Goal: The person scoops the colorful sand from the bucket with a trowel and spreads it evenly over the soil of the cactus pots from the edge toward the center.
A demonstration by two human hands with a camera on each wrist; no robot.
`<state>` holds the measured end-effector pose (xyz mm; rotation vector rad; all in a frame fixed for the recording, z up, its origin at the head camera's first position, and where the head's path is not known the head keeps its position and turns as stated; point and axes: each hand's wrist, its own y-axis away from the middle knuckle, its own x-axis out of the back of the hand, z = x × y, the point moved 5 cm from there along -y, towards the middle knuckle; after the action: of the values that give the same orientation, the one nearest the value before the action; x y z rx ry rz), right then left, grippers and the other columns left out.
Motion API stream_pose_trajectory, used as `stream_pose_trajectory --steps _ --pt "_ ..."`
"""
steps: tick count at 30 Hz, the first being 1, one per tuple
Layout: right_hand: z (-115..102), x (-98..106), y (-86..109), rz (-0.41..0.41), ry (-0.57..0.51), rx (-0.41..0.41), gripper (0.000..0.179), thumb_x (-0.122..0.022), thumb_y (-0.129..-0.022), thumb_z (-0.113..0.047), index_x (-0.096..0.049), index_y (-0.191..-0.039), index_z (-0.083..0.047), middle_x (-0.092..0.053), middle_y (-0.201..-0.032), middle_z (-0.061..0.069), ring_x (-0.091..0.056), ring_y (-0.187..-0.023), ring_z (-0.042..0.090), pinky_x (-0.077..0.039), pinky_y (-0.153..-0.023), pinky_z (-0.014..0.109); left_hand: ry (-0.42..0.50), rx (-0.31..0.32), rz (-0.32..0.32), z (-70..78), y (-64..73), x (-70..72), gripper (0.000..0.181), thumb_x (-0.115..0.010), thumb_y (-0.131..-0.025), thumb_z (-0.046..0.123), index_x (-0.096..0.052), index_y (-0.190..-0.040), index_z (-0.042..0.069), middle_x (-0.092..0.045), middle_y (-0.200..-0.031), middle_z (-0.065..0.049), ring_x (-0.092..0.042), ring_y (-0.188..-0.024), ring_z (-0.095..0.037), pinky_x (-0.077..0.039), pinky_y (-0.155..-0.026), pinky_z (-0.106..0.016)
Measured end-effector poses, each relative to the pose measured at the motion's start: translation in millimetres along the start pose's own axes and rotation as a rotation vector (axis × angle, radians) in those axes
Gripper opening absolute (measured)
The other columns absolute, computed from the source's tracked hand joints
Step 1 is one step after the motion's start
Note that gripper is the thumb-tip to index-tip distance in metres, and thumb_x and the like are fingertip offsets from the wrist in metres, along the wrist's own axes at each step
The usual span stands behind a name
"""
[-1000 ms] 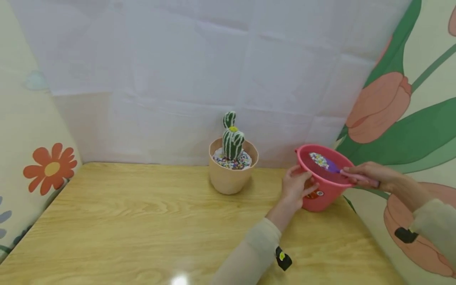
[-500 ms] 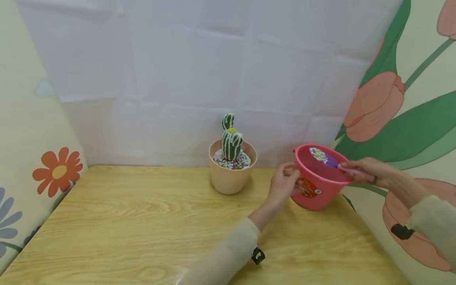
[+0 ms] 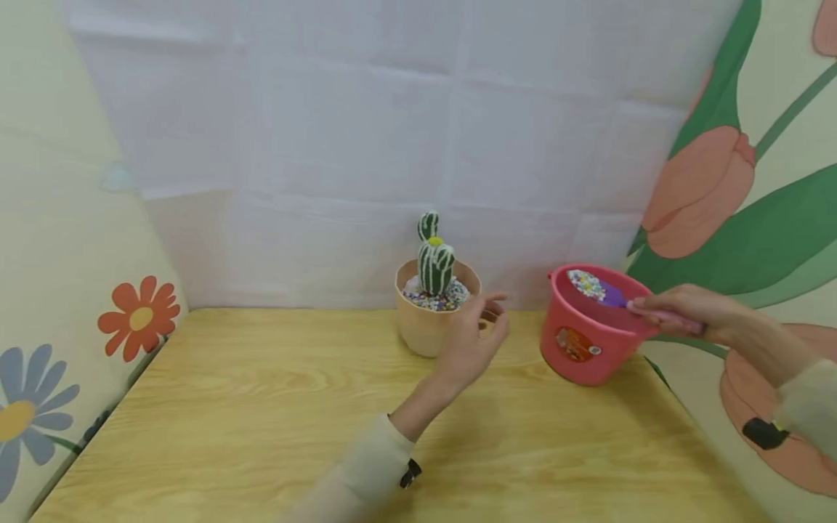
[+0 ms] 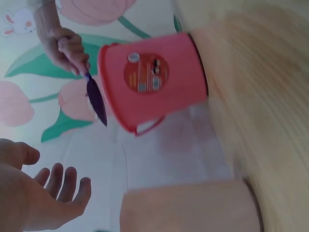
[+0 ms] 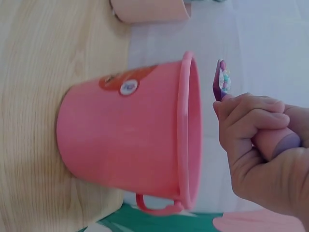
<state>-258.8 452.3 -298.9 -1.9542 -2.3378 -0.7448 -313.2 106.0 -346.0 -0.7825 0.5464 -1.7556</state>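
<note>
My right hand (image 3: 696,309) grips the pink handle of a small purple trowel (image 3: 613,295). Its blade carries a heap of multicoloured beads (image 3: 586,284) above the mouth of a pink bucket (image 3: 575,341). In the right wrist view the fingers are curled round the handle. My left hand (image 3: 467,341) is in the air in front of the peach flowerpot (image 3: 418,330), its fingers loosely bent and holding nothing; the left wrist view shows it apart from pot and bucket. A green and white cactus (image 3: 434,269) stands in the pot among coloured beads.
Pot and bucket stand near the back edge of the wooden table (image 3: 261,407). A white sheet (image 3: 340,145) hangs behind them. Close to the bucket on the right is a wall with printed tulips (image 3: 700,192).
My left hand has left the bucket's side and moved left to the front of the flowerpot. The right hand still holds the loaded trowel over the bucket.
</note>
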Motion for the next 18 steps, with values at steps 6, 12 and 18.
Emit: stream_pose_trajectory --steps 6,12,18 --pt "-11 -16 -2.7 -0.011 0.023 0.033 0.034 -0.058 -0.106 -0.028 -0.067 -0.079 -0.009 -0.038 -0.054 -0.003 -0.032 -0.042 0.008 -0.022 -0.048 0.029 -0.181 -0.083 0.161 -8.3 -5.0 55.0 0.023 -0.064 -0.093 0.004 -0.067 -0.115 -0.003 -0.066 -0.098 -0.014 -0.065 -0.088 -0.027 -0.058 -0.077 -0.039" --pt "-28 -40 -9.5 -0.071 0.031 0.076 0.031 -0.057 -0.106 -0.026 -0.067 -0.084 -0.007 -0.038 -0.055 -0.002 -0.033 -0.042 0.008 -0.022 -0.048 0.03 -0.124 0.173 0.267 -40.0 -9.0 102.2 0.027 -0.063 -0.095 0.011 -0.067 -0.119 0.0 -0.066 -0.105 -0.01 -0.064 -0.093 -0.024 -0.055 -0.079 -0.038" --pt "-41 -63 -15.2 -0.132 0.04 0.078 0.034 -0.058 -0.106 -0.024 -0.061 -0.075 -0.01 -0.041 -0.055 -0.002 -0.036 -0.043 0.008 -0.03 -0.045 0.023 -0.148 0.258 0.38 -73.8 -4.8 132.3 0.028 -0.064 -0.099 0.016 -0.068 -0.12 -0.001 -0.064 -0.11 -0.013 -0.063 -0.098 -0.029 -0.053 -0.082 -0.041"
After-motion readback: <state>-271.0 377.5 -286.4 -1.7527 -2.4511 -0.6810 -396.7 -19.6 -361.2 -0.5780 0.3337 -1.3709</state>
